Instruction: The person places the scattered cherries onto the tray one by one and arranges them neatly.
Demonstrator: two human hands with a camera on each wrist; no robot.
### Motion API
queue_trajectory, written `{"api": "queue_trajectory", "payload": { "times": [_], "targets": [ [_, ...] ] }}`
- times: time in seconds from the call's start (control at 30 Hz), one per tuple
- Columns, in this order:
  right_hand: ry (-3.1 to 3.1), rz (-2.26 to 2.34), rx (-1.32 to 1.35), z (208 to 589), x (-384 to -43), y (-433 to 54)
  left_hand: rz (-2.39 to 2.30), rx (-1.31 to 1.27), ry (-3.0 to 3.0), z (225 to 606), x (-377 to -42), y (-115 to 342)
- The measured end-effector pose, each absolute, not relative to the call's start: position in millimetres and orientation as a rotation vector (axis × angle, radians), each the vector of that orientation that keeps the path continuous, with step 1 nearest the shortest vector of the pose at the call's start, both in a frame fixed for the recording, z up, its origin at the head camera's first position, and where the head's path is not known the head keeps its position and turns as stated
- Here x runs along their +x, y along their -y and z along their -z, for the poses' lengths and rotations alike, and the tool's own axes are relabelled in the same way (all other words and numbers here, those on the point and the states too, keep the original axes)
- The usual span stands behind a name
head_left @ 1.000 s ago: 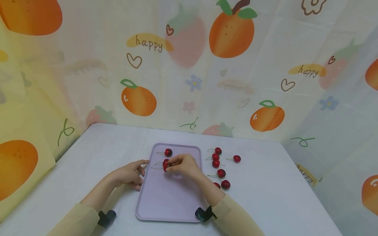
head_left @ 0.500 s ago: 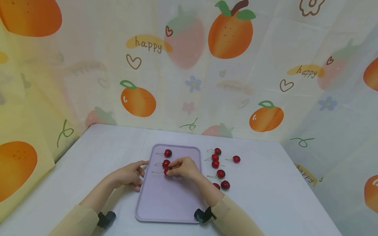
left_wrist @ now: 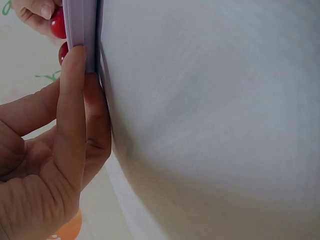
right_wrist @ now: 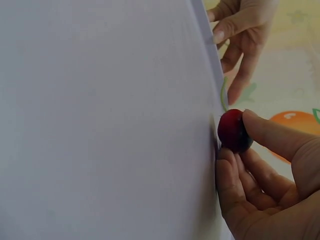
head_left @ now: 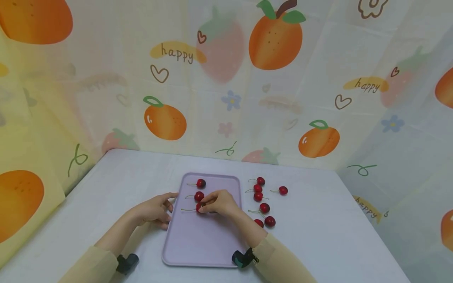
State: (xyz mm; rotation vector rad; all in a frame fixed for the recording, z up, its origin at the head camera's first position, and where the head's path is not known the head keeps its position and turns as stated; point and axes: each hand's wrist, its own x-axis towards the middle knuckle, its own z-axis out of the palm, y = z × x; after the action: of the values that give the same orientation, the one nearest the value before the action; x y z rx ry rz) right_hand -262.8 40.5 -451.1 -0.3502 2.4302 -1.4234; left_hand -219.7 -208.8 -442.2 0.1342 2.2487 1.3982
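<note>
My right hand (head_left: 221, 203) pinches a dark red cherry (right_wrist: 233, 131) between thumb and fingertips, low over the lilac tray (head_left: 201, 243). The green stem of this cherry points left in the head view. Two more cherries lie farther up the tray, a middle cherry (head_left: 199, 196) and a far cherry (head_left: 201, 183), with stems also to the left. At the tray's left edge, my left hand (head_left: 153, 208) touches the rim with spread, relaxed fingers. In the left wrist view, its fingertips (left_wrist: 75, 57) meet the tray's side.
Right of the tray, several loose cherries (head_left: 264, 208) lie on the white table (head_left: 318, 232), one partly hidden by the right forearm. A fruit-print cloth (head_left: 212, 118) hangs behind the table. Each wrist bears a small black camera (head_left: 242, 258).
My right hand has moved the pinched cherry slightly toward me, away from the middle cherry, and lowered it to the tray. The left hand stays at the tray's edge.
</note>
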Motion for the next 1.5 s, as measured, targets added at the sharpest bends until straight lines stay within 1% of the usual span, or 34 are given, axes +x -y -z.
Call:
{"api": "queue_trajectory", "payload": {
  "times": [1.0,1.5],
  "targets": [
    [-2.517,1.360,-0.399,452.6,-260.8,-36.4,-1.412,0.100,-2.241,440.7,-220.5,207.6],
    [-2.510,1.367,-0.405,453.3,-260.8,-36.9,-1.411,0.135,-2.232,441.5,-219.6,208.9]
  ]
}}
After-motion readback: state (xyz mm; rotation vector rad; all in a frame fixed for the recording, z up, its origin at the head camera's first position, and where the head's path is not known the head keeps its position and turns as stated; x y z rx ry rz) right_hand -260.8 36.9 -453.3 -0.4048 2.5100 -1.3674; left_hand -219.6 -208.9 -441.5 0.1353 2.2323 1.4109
